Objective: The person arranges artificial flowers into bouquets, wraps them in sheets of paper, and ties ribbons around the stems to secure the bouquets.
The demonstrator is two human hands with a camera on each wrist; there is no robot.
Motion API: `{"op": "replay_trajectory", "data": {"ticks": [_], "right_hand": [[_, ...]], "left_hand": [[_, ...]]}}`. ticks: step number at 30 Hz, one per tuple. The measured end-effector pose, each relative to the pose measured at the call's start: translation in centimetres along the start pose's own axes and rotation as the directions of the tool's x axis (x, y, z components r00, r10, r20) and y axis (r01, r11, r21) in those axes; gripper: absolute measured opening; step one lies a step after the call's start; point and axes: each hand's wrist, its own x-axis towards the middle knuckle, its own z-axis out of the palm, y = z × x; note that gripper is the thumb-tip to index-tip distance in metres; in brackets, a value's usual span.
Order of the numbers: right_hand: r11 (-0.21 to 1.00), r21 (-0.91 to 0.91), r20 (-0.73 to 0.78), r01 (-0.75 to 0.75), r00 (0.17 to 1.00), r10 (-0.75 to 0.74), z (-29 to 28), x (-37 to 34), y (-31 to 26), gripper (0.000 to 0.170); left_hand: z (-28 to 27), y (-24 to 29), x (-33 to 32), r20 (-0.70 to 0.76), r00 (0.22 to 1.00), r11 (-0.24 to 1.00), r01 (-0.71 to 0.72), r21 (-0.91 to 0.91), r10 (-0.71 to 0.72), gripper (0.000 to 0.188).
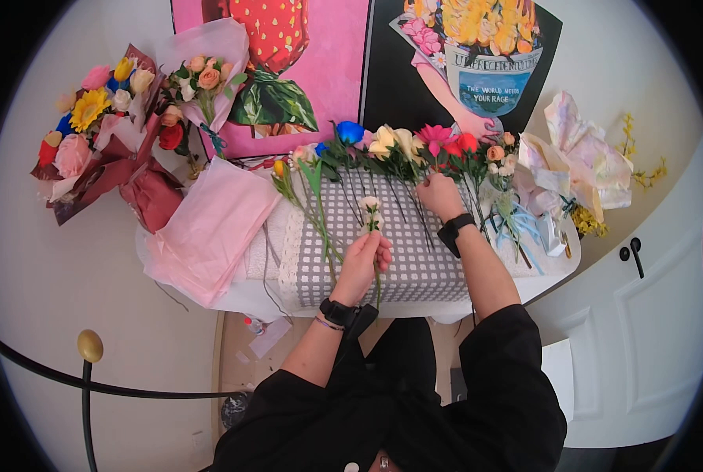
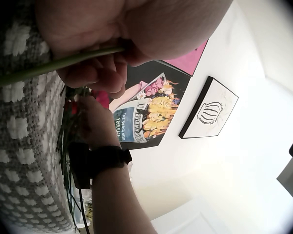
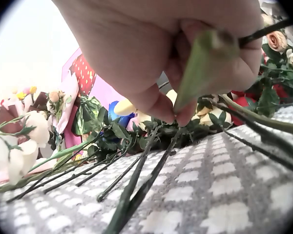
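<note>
My left hand (image 1: 359, 267) holds the green stem of a small white flower sprig (image 1: 370, 211) upright above the checked cloth (image 1: 414, 271). In the left wrist view, the stem (image 2: 53, 64) crosses the palm under curled fingers. Reaching into the row of flowers, my right hand (image 1: 442, 197) is just below a bright pink flower (image 1: 435, 138). The right wrist view shows this hand (image 3: 161, 53) with thumb and fingertip together at a flower stem, and a blurred green stem end (image 3: 205, 63) in front of it. Cream flowers (image 1: 396, 143) and a blue rose (image 1: 350, 131) lie alongside.
Pink wrapping paper (image 1: 210, 228) covers the table's left end. Two wrapped bouquets (image 1: 143, 193) are at the left. Pale iridescent paper (image 1: 579, 157), blue ribbon (image 1: 524, 228) and a white box (image 1: 553, 236) are at the right. Paintings (image 1: 339, 79) stand behind the flowers.
</note>
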Motion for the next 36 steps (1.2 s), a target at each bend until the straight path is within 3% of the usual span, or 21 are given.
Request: {"op": "replay_trajectory", "data": {"ticks": [5, 8, 11, 12, 14, 17, 19, 21, 22, 24, 25, 27, 29, 33, 35, 36], "right_hand": [[0.992, 0.079, -0.204, 0.101, 0.975, -0.083, -2.2, -0.3, -1.6, 0.025], [0.973, 0.163, -0.249, 0.166, 0.961, -0.122, -3.4, -0.4, -2.7, 0.025], [0.949, 0.272, -0.201, 0.161, 0.974, -0.108, -4.6, -1.8, -4.5, 0.025], [0.948, 0.273, -0.200, 0.164, 0.973, -0.110, -4.6, -2.7, -5.0, 0.025], [0.785, 0.589, -0.082, 0.190, 0.981, -0.177, -4.5, -4.8, -6.3, 0.023], [0.724, 0.681, 0.081, 0.111, 0.971, -0.225, -4.4, -8.3, -7.6, 0.022], [0.691, 0.718, 0.145, 0.085, 0.952, -0.269, -3.6, -10.3, -8.0, 0.021], [0.475, 0.879, 0.256, -0.039, 0.879, -0.402, -3.1, -11.9, -8.3, 0.017], [0.474, 0.880, 0.256, -0.040, 0.880, -0.401, -3.6, -12.5, -8.5, 0.017], [0.485, 0.845, 0.421, -0.225, 0.838, -0.346, -5.2, -13.2, -9.1, 0.016], [0.484, 0.846, 0.421, -0.224, 0.839, -0.346, -5.4, -12.9, -8.9, 0.016], [0.310, 0.837, 0.512, -0.451, 0.845, -0.151, -6.0, -11.3, -7.8, 0.018], [0.393, 0.868, 0.370, -0.303, 0.923, -0.104, -5.0, -8.8, -6.2, 0.019], [0.497, 0.827, 0.328, -0.263, 0.944, -0.046, -2.1, -2.4, -2.4, 0.025], [0.843, 0.525, 0.090, -0.116, 0.993, 0.080, -0.4, -0.4, -1.5, 0.034], [0.841, 0.530, 0.088, -0.110, 0.993, 0.074, 0.4, -0.4, -0.9, 0.034]], "left_hand": [[0.1, 0.0, -0.1, 0.008, 1.000, 1.000, -0.001, 0.006, 0.001, 0.033], [0.2, 0.0, -0.1, -0.005, 1.000, 1.000, -0.001, 0.014, 0.001, 0.033], [0.4, 0.5, -0.2, -0.010, 1.000, 0.999, 0.021, -0.031, -0.022, 0.030], [0.5, 0.9, -0.4, -0.012, 0.999, 0.991, 0.046, -0.127, -0.048, 0.027], [0.9, 2.0, -0.3, -0.012, 0.998, 0.973, 0.064, -0.220, -0.069, 0.026], [2.1, 3.1, 0.2, -0.055, 0.998, 0.954, -0.035, -0.299, 0.020, 0.027], [3.0, 3.9, 0.3, -0.173, 0.983, 0.952, -0.115, -0.285, 0.067, 0.028], [2.8, 3.9, 0.6, -0.163, 0.984, 0.958, -0.119, -0.260, 0.077, 0.028], [2.7, 3.9, 0.7, -0.154, 0.984, 0.963, -0.125, -0.237, 0.090, 0.027], [2.9, 4.0, 0.4, -0.179, 0.979, 0.970, -0.136, -0.201, 0.101, 0.027], [2.9, 4.0, 0.2, -0.204, 0.973, 0.975, -0.147, -0.165, 0.112, 0.027], [2.7, 4.0, -0.1, -0.208, 0.971, 0.979, -0.148, -0.139, 0.118, 0.028], [2.6, 3.9, -0.5, -0.213, 0.969, 0.983, -0.149, -0.110, 0.123, 0.029], [3.1, 3.7, -1.2, -0.211, 0.969, 0.992, -0.127, 0.026, 0.130, 0.030], [3.3, 3.6, -1.6, -0.227, 0.965, 0.990, -0.116, 0.084, 0.132, 0.029], [3.4, 3.7, -1.8, -0.211, 0.971, 0.991, -0.091, 0.093, 0.109, 0.029]]}}
